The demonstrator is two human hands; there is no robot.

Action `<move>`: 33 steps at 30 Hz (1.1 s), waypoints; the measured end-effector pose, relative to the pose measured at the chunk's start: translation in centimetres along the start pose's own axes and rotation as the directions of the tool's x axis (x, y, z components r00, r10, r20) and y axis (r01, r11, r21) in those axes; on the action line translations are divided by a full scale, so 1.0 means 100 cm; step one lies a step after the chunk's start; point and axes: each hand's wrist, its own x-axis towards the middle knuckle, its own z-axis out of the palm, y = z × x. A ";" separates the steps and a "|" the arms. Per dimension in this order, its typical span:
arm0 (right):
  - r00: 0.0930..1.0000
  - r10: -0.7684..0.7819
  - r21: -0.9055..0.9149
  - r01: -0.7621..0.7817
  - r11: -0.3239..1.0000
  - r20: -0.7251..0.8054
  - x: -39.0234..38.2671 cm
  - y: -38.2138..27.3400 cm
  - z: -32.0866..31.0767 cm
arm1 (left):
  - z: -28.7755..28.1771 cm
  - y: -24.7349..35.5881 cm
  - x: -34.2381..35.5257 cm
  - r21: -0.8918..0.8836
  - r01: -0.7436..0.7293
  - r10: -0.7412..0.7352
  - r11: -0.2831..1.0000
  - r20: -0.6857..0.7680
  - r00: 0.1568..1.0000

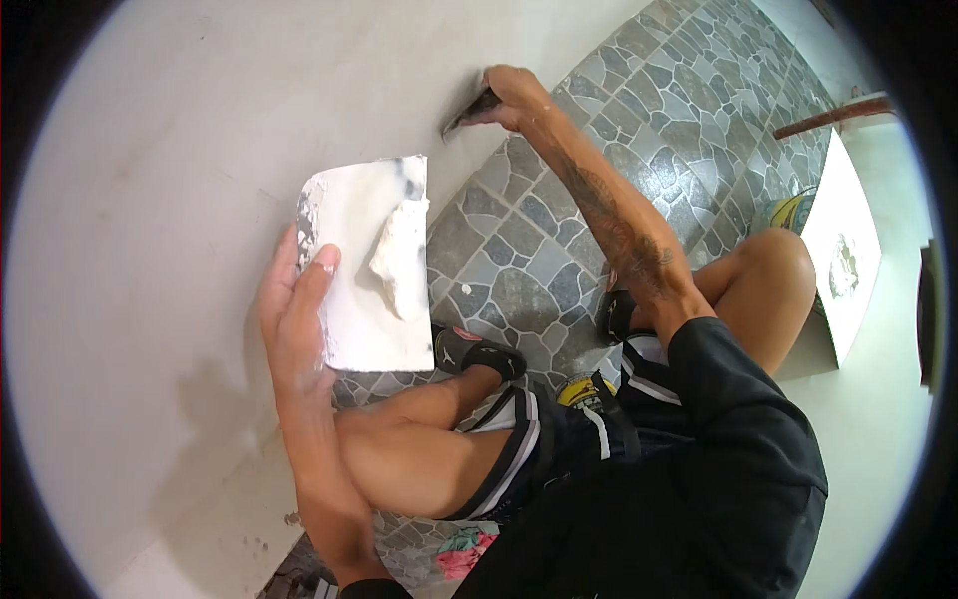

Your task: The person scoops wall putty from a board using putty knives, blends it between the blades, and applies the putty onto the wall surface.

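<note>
My left hand grips the left edge of a flat white board, thumb on top and fingers underneath. On its right half lies a thick lump of white putty, and white residue crusts its upper left corner. Farther off, my right hand is closed around a dark, thin-bladed putty knife. The blade lies at the pale wall, low down near the floor; slight blur hides whether its whole edge touches. Smears of white cover parts of my left hand and wrist.
Grey stone-patterned tiles cover the floor beside the wall. To the right stand a white panel with a smudge, a partly hidden bucket and a reddish-brown bar. A yellow-labelled container sits between my legs; pink cloth lies below.
</note>
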 end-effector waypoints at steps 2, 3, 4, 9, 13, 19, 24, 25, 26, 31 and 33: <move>0.969 -0.059 -0.788 0.231 0.570 0.241 -0.023 -0.023 -0.010 | 0.001 -0.002 0.000 -0.018 0.001 -0.001 1.000 0.005 1.000; 0.942 -0.053 -0.895 0.332 0.300 0.332 -0.037 -0.036 -0.017 | 0.001 -0.003 0.001 -0.051 -0.006 0.007 0.999 0.014 1.000; 0.949 -0.153 -0.896 0.312 0.315 0.277 -0.053 -0.044 -0.017 | 0.001 -0.004 0.002 -0.094 -0.026 0.030 0.995 0.039 0.999; 0.919 -0.379 -0.485 0.382 0.786 0.110 -0.150 -0.101 -0.009 | -0.006 -0.008 0.011 -0.179 0.059 -0.053 0.982 0.040 0.998; 0.843 -0.379 -0.723 0.528 0.446 0.382 -0.225 -0.148 0.002 | -0.011 -0.012 0.013 -0.181 0.114 -0.108 0.977 0.043 0.993; 0.196 -0.303 -0.274 0.931 -0.241 0.933 -0.233 -0.157 0.040 | -0.009 -0.013 0.014 -0.205 0.088 -0.063 0.975 0.125 0.990; 0.190 -0.259 -0.265 0.919 -0.293 0.947 -0.237 -0.152 0.048 | -0.008 -0.015 0.017 -0.257 0.120 -0.075 0.959 0.176 0.982; 0.192 -0.248 -0.267 0.911 -0.315 0.949 -0.238 -0.149 0.049 | -0.007 -0.016 0.018 -0.244 0.112 -0.071 0.963 0.172 0.983; 0.196 -0.235 -0.269 0.904 -0.334 0.952 -0.238 -0.146 0.050 | -0.007 -0.017 0.018 -0.233 0.107 -0.069 0.966 0.168 0.983; 0.219 -0.169 -0.268 0.890 -0.368 0.961 -0.241 -0.140 0.049 | -0.007 -0.018 0.019 -0.207 0.082 -0.051 0.975 0.153 0.987; 0.229 -0.145 -0.268 0.889 -0.372 0.962 -0.238 -0.144 0.042 | -0.008 -0.016 0.019 -0.194 0.080 -0.052 0.978 0.144 0.988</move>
